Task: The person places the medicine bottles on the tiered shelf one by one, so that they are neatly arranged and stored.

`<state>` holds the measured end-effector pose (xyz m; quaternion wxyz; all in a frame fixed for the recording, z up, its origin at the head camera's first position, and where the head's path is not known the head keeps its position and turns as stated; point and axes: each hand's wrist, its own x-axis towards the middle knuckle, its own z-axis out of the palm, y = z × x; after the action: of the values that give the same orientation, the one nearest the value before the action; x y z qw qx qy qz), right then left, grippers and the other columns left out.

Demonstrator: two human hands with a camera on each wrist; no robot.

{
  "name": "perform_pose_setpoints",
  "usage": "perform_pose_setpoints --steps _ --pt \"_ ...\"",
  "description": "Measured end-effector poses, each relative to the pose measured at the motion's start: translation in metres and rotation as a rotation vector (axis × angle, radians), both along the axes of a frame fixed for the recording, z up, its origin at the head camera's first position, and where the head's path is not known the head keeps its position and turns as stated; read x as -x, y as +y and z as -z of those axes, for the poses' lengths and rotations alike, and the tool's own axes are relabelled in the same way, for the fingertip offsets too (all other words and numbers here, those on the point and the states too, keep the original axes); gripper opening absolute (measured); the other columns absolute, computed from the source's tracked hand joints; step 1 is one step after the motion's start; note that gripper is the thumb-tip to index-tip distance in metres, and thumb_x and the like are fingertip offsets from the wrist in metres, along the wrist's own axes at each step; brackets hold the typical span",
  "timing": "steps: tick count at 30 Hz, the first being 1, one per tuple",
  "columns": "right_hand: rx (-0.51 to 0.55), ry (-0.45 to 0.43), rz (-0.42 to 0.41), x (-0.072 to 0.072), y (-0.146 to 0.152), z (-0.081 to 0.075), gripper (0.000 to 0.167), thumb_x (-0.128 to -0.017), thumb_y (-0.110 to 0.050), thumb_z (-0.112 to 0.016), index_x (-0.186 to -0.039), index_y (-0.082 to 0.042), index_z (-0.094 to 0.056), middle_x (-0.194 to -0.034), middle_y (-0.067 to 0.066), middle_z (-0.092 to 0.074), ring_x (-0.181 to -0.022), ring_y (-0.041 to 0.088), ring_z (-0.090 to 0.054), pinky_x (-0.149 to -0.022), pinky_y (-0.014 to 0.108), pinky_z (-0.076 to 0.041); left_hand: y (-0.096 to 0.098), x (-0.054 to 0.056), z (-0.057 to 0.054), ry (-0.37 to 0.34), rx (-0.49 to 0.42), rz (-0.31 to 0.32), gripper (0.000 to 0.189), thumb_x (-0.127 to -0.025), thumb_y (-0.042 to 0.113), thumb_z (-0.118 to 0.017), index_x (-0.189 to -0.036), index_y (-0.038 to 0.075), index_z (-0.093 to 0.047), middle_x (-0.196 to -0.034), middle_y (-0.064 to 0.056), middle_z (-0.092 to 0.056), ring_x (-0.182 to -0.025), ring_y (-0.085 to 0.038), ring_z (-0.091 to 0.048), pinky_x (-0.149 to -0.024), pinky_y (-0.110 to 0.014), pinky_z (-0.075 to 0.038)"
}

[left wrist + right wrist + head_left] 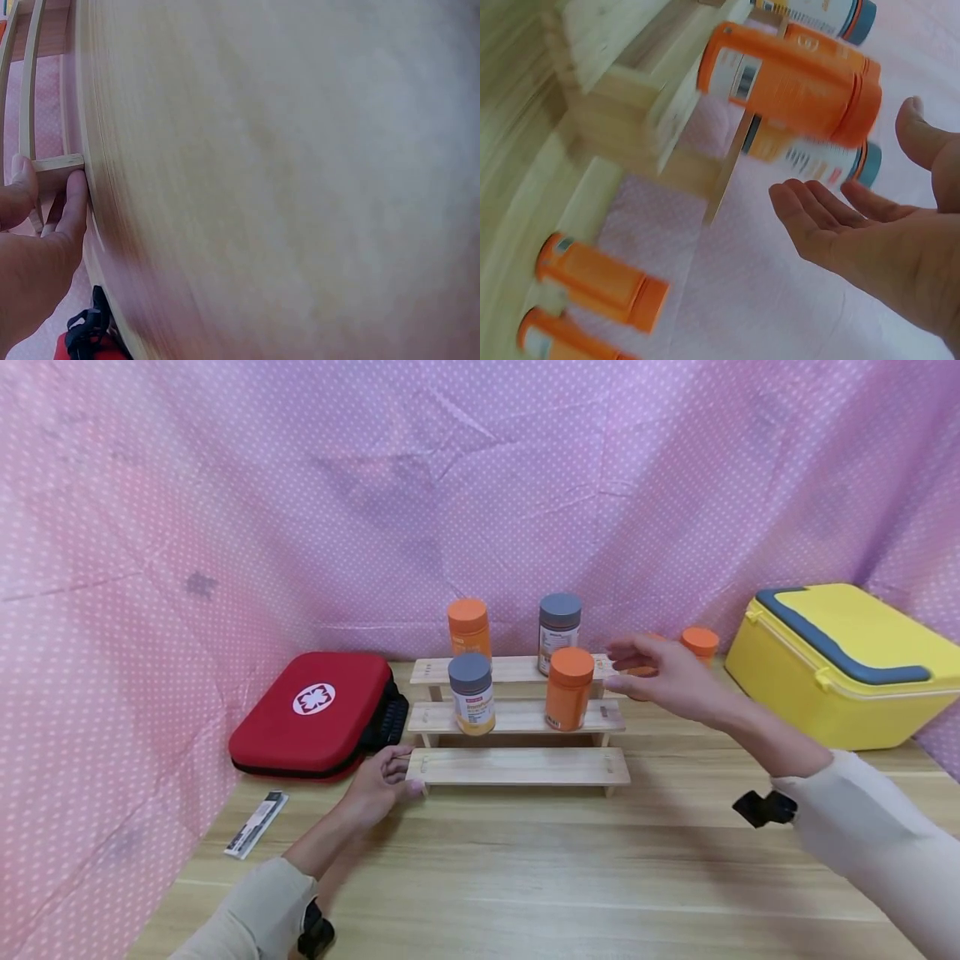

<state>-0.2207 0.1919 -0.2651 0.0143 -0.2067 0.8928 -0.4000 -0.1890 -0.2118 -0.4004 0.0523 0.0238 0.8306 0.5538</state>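
Observation:
A three-step wooden display rack stands on the table. My left hand pinches the left end of its lowest step, with the thumb and fingers around the end piece in the left wrist view. On the middle step are a grey-capped supplement bottle and an orange bottle. The top step holds another orange bottle and another grey-capped bottle. My right hand hovers just right of the middle-step orange bottle. Thumb and fingers are spread apart, with nothing between them in the right wrist view.
Two more orange bottles stand on the table right of the rack, one partly behind my right hand. A yellow box is at the right. At the left lie a red first-aid case and a small flat packet.

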Motion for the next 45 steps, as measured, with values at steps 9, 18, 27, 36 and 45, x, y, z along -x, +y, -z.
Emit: perform_pose_setpoints --steps 9,18,27,36,45 --pt "0.017 -0.01 0.087 -0.018 0.057 0.022 0.037 -0.095 -0.023 -0.063 -0.125 -0.003 -0.057 -0.114 0.008 -0.062 -0.097 0.003 -0.058 -0.077 0.015 -0.049 -0.002 -0.001 0.0 -0.009 0.01 -0.005 0.053 -0.083 -0.009 -0.068 -0.131 -0.006 -0.046 -0.119 -0.024 -0.061 -0.107 -0.03 -0.06 -0.087 -0.026 -0.052" --pt "0.009 -0.017 0.138 -0.016 0.091 0.043 0.04 -0.096 -0.022 -0.061 -0.127 0.001 -0.054 -0.108 -0.007 -0.065 -0.092 -0.008 -0.056 -0.074 0.012 -0.047 -0.002 -0.002 0.0 -0.01 0.01 -0.01 0.053 -0.082 -0.009 -0.068 -0.131 -0.005 -0.047 -0.119 -0.024 -0.061 -0.107 -0.03 -0.061 -0.087 -0.026 -0.052" --pt "-0.019 0.038 0.26 0.015 0.103 0.048 0.057 -0.097 -0.035 -0.057 -0.138 0.003 -0.044 -0.132 0.025 -0.051 -0.111 0.016 -0.051 -0.074 0.006 -0.039 -0.001 -0.001 -0.001 0.0 0.007 -0.008 0.053 -0.083 -0.008 -0.068 -0.131 -0.005 -0.047 -0.119 -0.023 -0.061 -0.106 -0.029 -0.061 -0.088 -0.027 -0.051" --pt "-0.058 0.034 0.339 0.069 0.11 0.046 0.08 -0.096 -0.047 -0.052 -0.152 -0.002 -0.018 -0.153 0.027 -0.022 -0.13 0.053 -0.031 -0.099 0.066 -0.031 -0.002 -0.001 0.002 0.017 -0.068 0.023 0.054 -0.082 -0.014 -0.066 -0.131 -0.011 -0.044 -0.115 -0.028 -0.061 -0.102 -0.03 -0.062 -0.077 -0.019 -0.051" --pt "0.05 -0.16 0.333 0.097 0.121 0.058 0.084 -0.097 -0.041 -0.053 -0.152 0.0 -0.005 -0.15 0.037 -0.015 -0.136 0.052 -0.019 -0.109 0.061 -0.021 -0.002 -0.001 0.001 0.015 -0.067 0.029 0.054 -0.082 -0.013 -0.065 -0.131 -0.01 -0.044 -0.115 -0.027 -0.061 -0.102 -0.029 -0.062 -0.077 -0.019 -0.051"
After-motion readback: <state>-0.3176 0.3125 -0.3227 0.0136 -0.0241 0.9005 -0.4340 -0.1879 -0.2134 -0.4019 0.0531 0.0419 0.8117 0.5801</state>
